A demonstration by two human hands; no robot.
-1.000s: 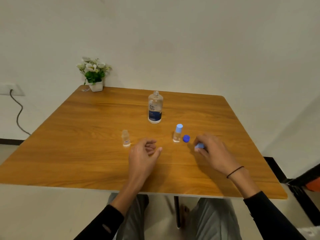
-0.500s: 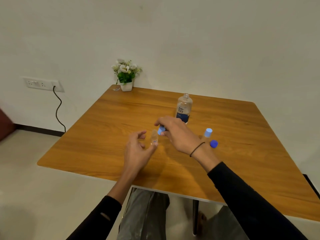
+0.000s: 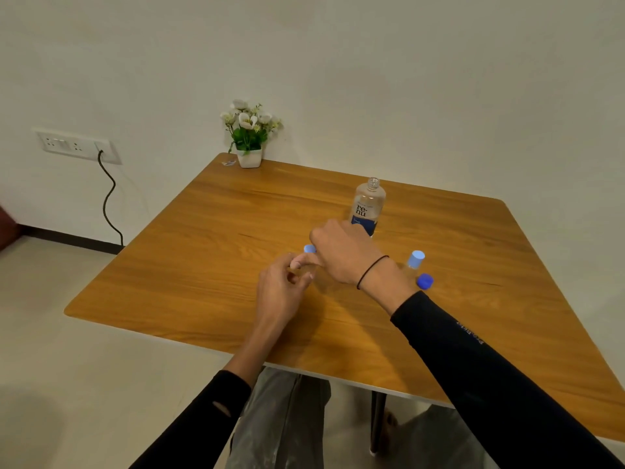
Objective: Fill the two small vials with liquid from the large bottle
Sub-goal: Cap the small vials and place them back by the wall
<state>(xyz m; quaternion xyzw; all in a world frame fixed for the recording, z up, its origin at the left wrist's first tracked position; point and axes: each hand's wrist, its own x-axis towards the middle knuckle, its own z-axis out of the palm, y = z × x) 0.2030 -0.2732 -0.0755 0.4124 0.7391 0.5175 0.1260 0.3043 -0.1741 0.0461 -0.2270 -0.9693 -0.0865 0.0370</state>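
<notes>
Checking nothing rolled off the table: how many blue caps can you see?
3: a light blue cap at the right hand's fingertips, one on the vial right of that wrist, and a dark blue cap lying beside it. None visibly hidden.

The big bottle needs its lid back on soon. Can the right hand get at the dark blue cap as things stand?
Probably yes, once freed: the dark blue cap lies bare on the table beside the right wrist, but the right hand is busy at a light blue cap.

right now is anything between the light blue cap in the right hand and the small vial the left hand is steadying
Nothing visible does: the light blue cap in the right hand sits right above the left hand; the vial itself is mostly hidden behind the fingers.
</notes>
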